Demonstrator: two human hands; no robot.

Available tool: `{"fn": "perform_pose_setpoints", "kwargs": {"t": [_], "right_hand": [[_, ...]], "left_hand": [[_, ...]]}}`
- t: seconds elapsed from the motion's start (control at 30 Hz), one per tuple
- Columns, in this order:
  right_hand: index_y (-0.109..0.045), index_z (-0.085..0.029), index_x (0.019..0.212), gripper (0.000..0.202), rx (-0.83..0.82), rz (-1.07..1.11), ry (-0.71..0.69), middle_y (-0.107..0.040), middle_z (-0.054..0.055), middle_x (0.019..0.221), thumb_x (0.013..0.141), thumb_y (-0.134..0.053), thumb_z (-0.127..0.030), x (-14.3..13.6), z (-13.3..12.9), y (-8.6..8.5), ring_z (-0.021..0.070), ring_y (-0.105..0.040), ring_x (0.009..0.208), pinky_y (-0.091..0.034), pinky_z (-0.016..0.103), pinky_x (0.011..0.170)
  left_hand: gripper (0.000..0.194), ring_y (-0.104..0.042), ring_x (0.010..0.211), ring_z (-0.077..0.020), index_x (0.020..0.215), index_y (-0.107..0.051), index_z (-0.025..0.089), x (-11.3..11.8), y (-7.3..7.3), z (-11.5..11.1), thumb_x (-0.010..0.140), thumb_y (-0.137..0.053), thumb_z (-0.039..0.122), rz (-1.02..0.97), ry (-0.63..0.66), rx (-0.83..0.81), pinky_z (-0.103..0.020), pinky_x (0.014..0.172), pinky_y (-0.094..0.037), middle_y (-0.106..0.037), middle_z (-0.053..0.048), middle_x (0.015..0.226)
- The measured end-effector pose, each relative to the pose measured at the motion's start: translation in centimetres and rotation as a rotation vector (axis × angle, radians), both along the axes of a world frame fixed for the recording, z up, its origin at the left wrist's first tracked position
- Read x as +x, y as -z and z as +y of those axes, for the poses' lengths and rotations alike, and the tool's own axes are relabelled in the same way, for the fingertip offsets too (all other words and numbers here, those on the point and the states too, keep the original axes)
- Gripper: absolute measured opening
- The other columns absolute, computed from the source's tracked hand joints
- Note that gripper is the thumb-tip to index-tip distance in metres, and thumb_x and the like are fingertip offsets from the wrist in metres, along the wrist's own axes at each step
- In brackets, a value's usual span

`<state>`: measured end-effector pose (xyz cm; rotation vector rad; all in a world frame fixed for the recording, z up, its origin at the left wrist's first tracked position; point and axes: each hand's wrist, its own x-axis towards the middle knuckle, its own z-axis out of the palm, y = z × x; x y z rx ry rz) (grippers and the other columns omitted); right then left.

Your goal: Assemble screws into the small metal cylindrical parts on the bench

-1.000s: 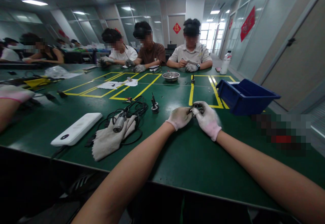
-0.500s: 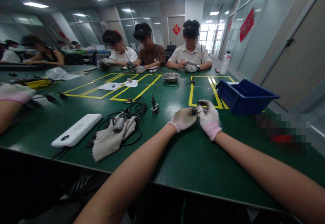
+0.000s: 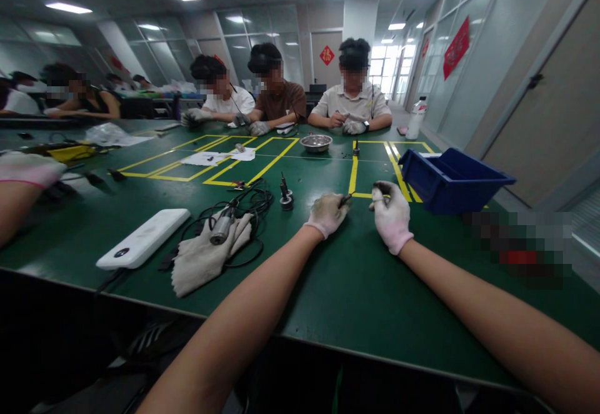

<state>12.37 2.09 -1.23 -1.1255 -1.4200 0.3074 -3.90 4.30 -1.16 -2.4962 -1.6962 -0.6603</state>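
Note:
My left hand [image 3: 329,215], in a pale glove with a pink cuff, is closed on a small dark part [image 3: 345,200] that sticks out past its fingertips. To its right, my right hand [image 3: 392,215], gloved the same way, is curled with thumb and fingers close together; what it pinches, if anything, is too small to name. A gap of green table [image 3: 347,289] separates the two hands. Left of my left hand, a dark tool with a round base [image 3: 285,196] stands upright on the table.
A blue bin [image 3: 462,182] stands at the right. A metal bowl [image 3: 315,144] sits farther back. At the left lie a white power bank [image 3: 143,239], a grey cloth [image 3: 199,264], a silver cylinder [image 3: 221,229] and black cables. A co-worker's gloved hand [image 3: 28,169] is far left.
My hands have moved apart: the left one a little to the left with the dark part, the right one slightly to the right.

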Motion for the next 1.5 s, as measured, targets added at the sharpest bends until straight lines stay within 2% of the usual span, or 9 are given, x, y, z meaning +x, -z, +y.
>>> {"fn": "perform_pose_setpoints", "kwargs": {"t": [0.13,0.27,0.33,0.5,0.6,0.83,1.0,1.17,1.5], "right_hand": [[-0.053,-0.017,0.113,0.037,-0.067,0.027,-0.139,-0.062,0.008,0.099,0.088,-0.045,-0.042,0.2,0.1,0.0,0.0116,-0.058,0.059,-0.049,0.028,0.054],[-0.058,-0.019,0.111,0.032,0.014,-0.159,-0.192,-0.063,0.008,0.103,0.087,-0.047,-0.039,-0.5,-1.1,-0.7,0.0165,-0.061,0.080,-0.050,0.033,0.074],[-0.060,-0.020,0.108,0.030,0.047,-0.235,-0.179,-0.063,0.007,0.102,0.086,-0.050,-0.037,-0.7,-1.5,-0.9,0.0183,-0.060,0.087,-0.048,0.035,0.080],[-0.054,-0.018,0.112,0.033,0.049,-0.118,-0.023,-0.063,0.009,0.102,0.088,-0.045,-0.038,-0.5,-1.5,-0.8,0.0168,-0.061,0.075,-0.050,0.034,0.072],[-0.057,-0.018,0.105,0.030,0.068,-0.190,0.007,-0.064,0.009,0.097,0.086,-0.048,-0.038,-0.3,-1.4,-0.9,0.0173,-0.060,0.074,-0.049,0.034,0.072],[-0.060,-0.020,0.099,0.022,-0.003,-0.440,-0.185,-0.066,0.004,0.089,0.085,-0.049,-0.033,-0.7,-1.6,-1.0,0.0175,-0.061,0.078,-0.048,0.031,0.073],[-0.059,-0.021,0.100,0.024,-0.116,-0.272,-0.221,-0.066,0.003,0.084,0.085,-0.049,-0.037,-0.6,-1.5,-1.3,0.0154,-0.062,0.070,-0.050,0.030,0.066],[-0.056,-0.018,0.105,0.036,-0.292,0.028,-0.385,-0.064,0.003,0.079,0.088,-0.044,-0.046,-0.1,-0.6,-0.8,0.0109,-0.060,0.054,-0.047,0.022,0.046],[-0.056,-0.017,0.107,0.039,-0.369,0.309,-0.427,-0.063,0.004,0.081,0.082,-0.051,-0.047,0.0,0.3,-0.1,0.0084,-0.057,0.052,-0.040,0.017,0.038]], "left_hand": [[0.037,-0.058,0.086,-0.0204,0.090,-0.064,0.019,-0.3,-0.2,0.1,0.091,-0.036,0.042,0.010,0.012,-0.024,-0.029,0.076,-0.043,-0.064,-0.008,0.087],[0.033,-0.058,0.085,-0.0204,0.093,-0.065,0.019,-0.2,-0.3,0.0,0.090,-0.039,0.039,0.075,0.086,-0.005,-0.030,0.077,-0.043,-0.064,-0.008,0.089],[0.032,-0.058,0.084,-0.0205,0.094,-0.064,0.018,-0.2,-0.2,-0.1,0.090,-0.039,0.037,0.102,0.115,0.003,-0.030,0.077,-0.043,-0.063,-0.008,0.090],[0.039,-0.058,0.081,-0.0206,0.087,-0.064,0.018,-0.1,-0.3,-0.2,0.091,-0.035,0.043,0.111,0.098,0.013,-0.030,0.073,-0.043,-0.063,-0.009,0.086],[0.037,-0.058,0.082,-0.0211,0.088,-0.063,0.018,-0.1,-0.4,-0.2,0.091,-0.036,0.042,0.116,0.095,0.006,-0.030,0.073,-0.044,-0.063,-0.009,0.088],[0.023,-0.059,0.084,-0.0217,0.090,-0.062,0.018,-0.4,-0.5,-0.2,0.086,-0.042,0.028,0.156,0.102,0.003,-0.030,0.072,-0.044,-0.063,-0.009,0.090],[0.026,-0.060,0.084,-0.0200,0.087,-0.064,0.018,-0.3,-0.5,-0.1,0.087,-0.045,0.035,0.042,0.116,-0.030,-0.029,0.074,-0.044,-0.065,-0.009,0.088],[0.044,-0.062,0.074,-0.0180,0.088,-0.065,0.019,0.2,-0.5,-0.3,0.087,-0.040,0.054,-0.122,0.098,-0.151,-0.026,0.062,-0.043,-0.068,-0.007,0.084],[0.046,-0.064,0.079,-0.0201,0.087,-0.065,0.020,1.1,-1.2,-1.1,0.085,-0.040,0.059,-0.119,-0.043,-0.136,-0.026,0.063,-0.042,-0.069,-0.008,0.085]]}}
